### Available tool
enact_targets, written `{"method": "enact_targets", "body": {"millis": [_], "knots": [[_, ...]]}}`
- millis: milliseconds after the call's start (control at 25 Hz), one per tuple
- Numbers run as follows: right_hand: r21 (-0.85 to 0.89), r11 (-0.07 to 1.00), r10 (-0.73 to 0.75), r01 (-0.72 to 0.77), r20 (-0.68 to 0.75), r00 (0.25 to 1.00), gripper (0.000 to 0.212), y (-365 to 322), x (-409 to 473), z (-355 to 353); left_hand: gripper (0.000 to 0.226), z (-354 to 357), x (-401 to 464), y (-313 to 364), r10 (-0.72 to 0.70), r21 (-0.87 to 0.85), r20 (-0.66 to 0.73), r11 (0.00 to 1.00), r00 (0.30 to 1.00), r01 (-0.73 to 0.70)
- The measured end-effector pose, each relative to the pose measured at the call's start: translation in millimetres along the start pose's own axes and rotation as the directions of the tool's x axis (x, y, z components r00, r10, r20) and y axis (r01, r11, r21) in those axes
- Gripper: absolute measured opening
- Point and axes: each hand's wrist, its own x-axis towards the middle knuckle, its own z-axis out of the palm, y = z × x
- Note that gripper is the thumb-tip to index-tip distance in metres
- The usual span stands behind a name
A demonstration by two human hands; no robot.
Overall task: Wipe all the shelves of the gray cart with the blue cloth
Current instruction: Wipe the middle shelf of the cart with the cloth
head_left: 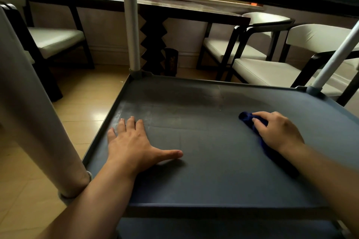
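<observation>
**Head view: both hands on the middle shelf of the gray cart**

Head camera looks down onto a shelf (pixel 204 161) of the gray cart (pixel 120 106), with the underside of the shelf above crossing the top of the frame and the edge of a lower shelf showing at the bottom.

The left hand (pixel 130 143) lies flat on the shelf near its left edge, palm down, fingers spread toward the far left corner and the thumb stretched out to the right. It has hold of nothing.

The right hand (pixel 277 132) is on the right half of the shelf, curled over the blue cloth (pixel 247 119) and pressing it against the surface. The cloth is bunched; one end pokes out past the fingertips toward the far edge, and a strip of it trails back under the wrist along the forearm.

The shelf surface looks dull and streaked toward the far left corner and along the far edge.

Pale upright posts (pixel 132 25) rise from the shelf's corners: one at the far left, one at the far right, and a thick blurred one at the near left, touching the left forearm.

Beyond the cart stand a dark wooden table (pixel 174 9) and cream-cushioned chairs (pixel 272 70) on a light wood floor (pixel 77 103).
</observation>
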Motion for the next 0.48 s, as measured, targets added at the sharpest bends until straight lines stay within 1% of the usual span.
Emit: {"method": "enact_targets", "body": {"millis": [120,240,400,440,480], "knots": [[0.186,0.978,-0.086,0.097,-0.066,0.994,0.029,-38,-2,1,0.170,-2,3,3,0.013,0.003,-0.023,1.000,1.000,-0.013],[0.319,0.927,-0.166,0.199,-0.127,0.978,0.027,-88,4,8,0.167,-1,5,4,0.046,0.009,-0.014,0.999,0.999,-0.046],[0.405,0.869,-0.213,0.285,-0.216,0.953,0.031,-151,36,19,0.167,1,6,3,0.038,0.002,-0.020,0.999,0.999,-0.038],[0.404,0.866,-0.229,0.295,-0.204,0.952,0.033,-164,45,23,0.168,1,5,3,0.037,0.001,-0.023,0.999,0.999,-0.037],[0.410,0.862,-0.255,0.297,-0.156,0.954,0.038,-176,53,28,0.168,2,6,4,0.035,-0.001,-0.026,0.999,0.999,-0.035]]}}
